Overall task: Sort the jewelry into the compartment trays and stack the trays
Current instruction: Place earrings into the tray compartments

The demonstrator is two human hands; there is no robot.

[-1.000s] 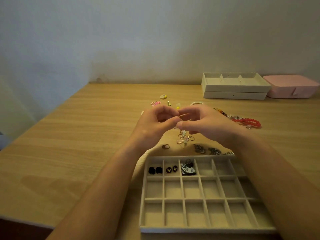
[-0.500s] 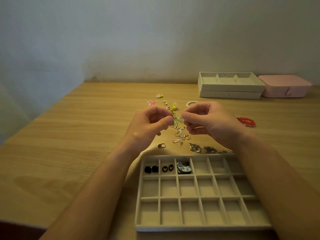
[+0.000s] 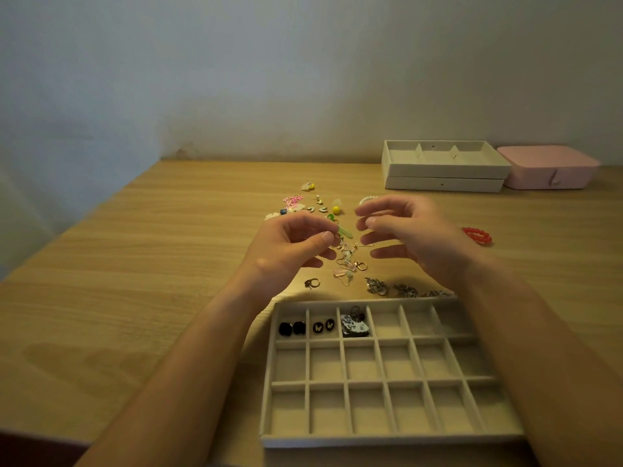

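A beige compartment tray (image 3: 381,384) lies near me; its three back-left cells hold black studs (image 3: 292,328), butterfly studs (image 3: 323,326) and a black-and-white piece (image 3: 354,326). Loose jewelry (image 3: 347,261) is scattered on the table behind it. My left hand (image 3: 290,244) hovers over that scatter and pinches a green drop earring (image 3: 344,232) between thumb and fingers. My right hand (image 3: 411,234) hovers beside it, fingers spread and loosely bent, holding nothing I can see.
Two stacked beige trays (image 3: 445,166) and a pink box (image 3: 549,168) stand by the back wall at the right. A red bead bracelet (image 3: 477,235), silver pieces (image 3: 401,288), a ring (image 3: 312,283) and a pearl bracelet (image 3: 365,199) lie on the wooden table (image 3: 151,264).
My two hands, together pinching a thin earring one second ago, have drawn apart. The right hand has opened; the left keeps the green earring.
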